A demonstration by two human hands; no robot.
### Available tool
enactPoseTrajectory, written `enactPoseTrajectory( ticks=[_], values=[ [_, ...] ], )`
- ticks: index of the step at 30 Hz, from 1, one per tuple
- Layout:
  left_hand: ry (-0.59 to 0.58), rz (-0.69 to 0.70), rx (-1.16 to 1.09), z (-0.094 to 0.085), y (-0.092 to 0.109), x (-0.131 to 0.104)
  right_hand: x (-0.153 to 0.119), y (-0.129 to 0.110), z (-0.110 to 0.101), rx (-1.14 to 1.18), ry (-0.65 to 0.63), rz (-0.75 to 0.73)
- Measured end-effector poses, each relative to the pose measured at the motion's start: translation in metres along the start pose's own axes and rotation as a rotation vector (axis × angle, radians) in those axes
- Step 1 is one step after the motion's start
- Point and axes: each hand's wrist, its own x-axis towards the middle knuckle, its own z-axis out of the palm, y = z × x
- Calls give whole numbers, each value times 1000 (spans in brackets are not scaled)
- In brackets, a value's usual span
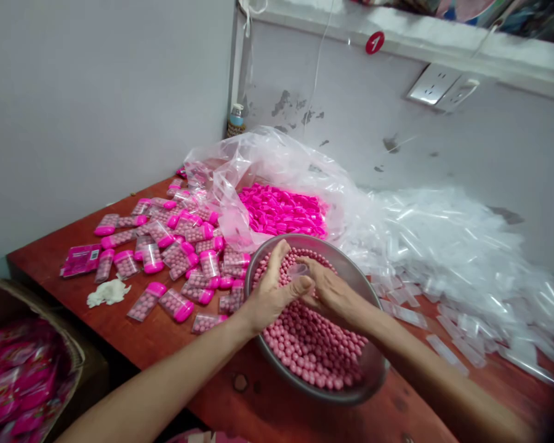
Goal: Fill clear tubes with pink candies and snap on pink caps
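Note:
Both of my hands are together over a grey metal bowl [379, 375] filled with pink beads [311, 347]. My left hand [273, 296] is closed around a small clear plastic container [298, 270], its rounded mouth showing between thumb and fingers. Right against it, my right hand [330, 288] has its fingers curled at the container's mouth; what they hold, if anything, is hidden. Left of the bowl lie several filled containers [210, 269] with bright pink caps. Behind the bowl, loose pink caps [284, 210] are heaped in an open clear plastic bag [277, 147].
A big pile of clear empty containers [447, 240] covers the right of the red table [138, 341]. Pink packets [80, 259] and a crumpled white scrap [108, 292] lie at left. A cardboard box [80, 363] of pink packages stands lower left. A socket [434, 84] is on the wall.

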Motion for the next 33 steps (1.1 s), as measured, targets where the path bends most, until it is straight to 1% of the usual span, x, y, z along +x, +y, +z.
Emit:
enactPoseTrajectory(
  ticks=[2,4,5,7,9,11,13,15,18,21,23,26,29,31,33],
  values=[
    [38,16,-1,-9,2,-2,0,26,3,-196,-14,17],
    [76,31,-72,-15,3,-4,0,42,11,-301,-54,1],
    [91,43,-114,-16,2,-4,1,46,16,-312,-85,-24],
    [125,82,-159,-14,1,-5,3,45,31,-282,-149,-95],
    [152,107,-151,-11,0,-5,5,39,47,-195,-202,-173],
    [187,106,-130,-8,-1,-4,7,33,62,1,-248,-198],
    [222,100,-106,-7,-1,-4,8,29,72,266,-280,-129],
    [243,104,-89,-7,-1,-4,9,24,76,471,-288,-26],
    [264,118,-74,-7,-2,-4,11,19,71,577,-281,66],
    [288,122,-43,-7,-3,-4,11,14,53,626,-270,137],
    [285,128,19,-6,-3,-5,9,11,38,705,-208,219],
    [262,159,256,-5,-2,-6,5,4,23,1006,-114,321],
    [179,160,552,-3,1,-7,2,-2,19,1287,-78,294],
    [110,151,702,-1,4,-6,1,-5,20,1368,-26,273],
    [68,142,784,2,6,-4,0,-7,22,1377,29,260]
  ],
)
